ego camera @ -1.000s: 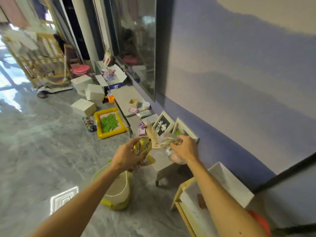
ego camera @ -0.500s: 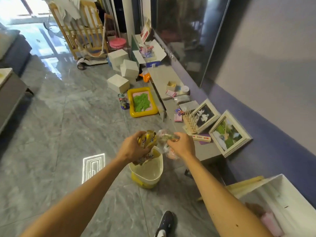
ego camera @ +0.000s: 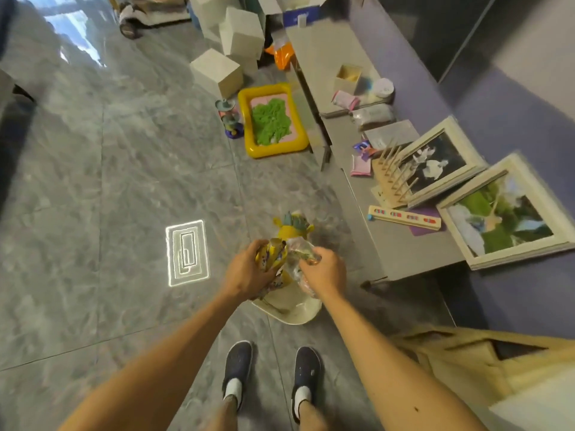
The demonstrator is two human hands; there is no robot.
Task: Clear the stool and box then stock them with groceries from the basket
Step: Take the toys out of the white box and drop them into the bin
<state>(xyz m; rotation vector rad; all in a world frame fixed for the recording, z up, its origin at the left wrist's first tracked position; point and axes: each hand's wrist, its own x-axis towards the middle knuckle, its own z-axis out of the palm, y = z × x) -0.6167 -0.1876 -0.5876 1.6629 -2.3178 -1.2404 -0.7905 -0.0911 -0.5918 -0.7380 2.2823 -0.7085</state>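
Observation:
My left hand (ego camera: 247,273) grips a bunch of yellow snack packets (ego camera: 271,253). My right hand (ego camera: 323,273) grips a clear plastic bag of groceries (ego camera: 300,253). Both hands are close together, directly above a pale round basket (ego camera: 292,307) standing on the floor; a yellow packet (ego camera: 292,230) shows just beyond the hands. The low grey stool (ego camera: 401,244) stands to the right of the basket, carrying picture frames, a peg rack and a counting stick. A pale wooden box (ego camera: 473,359) lies at the lower right, only partly in view.
Two framed pictures (ego camera: 504,213) lean on the stool by the purple wall. A wooden peg rack (ego camera: 392,178) and a counting stick (ego camera: 404,216) lie beside them. A yellow tray of green sand (ego camera: 272,119) and white cubes (ego camera: 217,71) sit farther off. My feet (ego camera: 270,371) stand on grey tile.
My view has tilted down to the floor and my feet. Both hands, still holding the packets and the bag, have come lower and now hover right over the basket.

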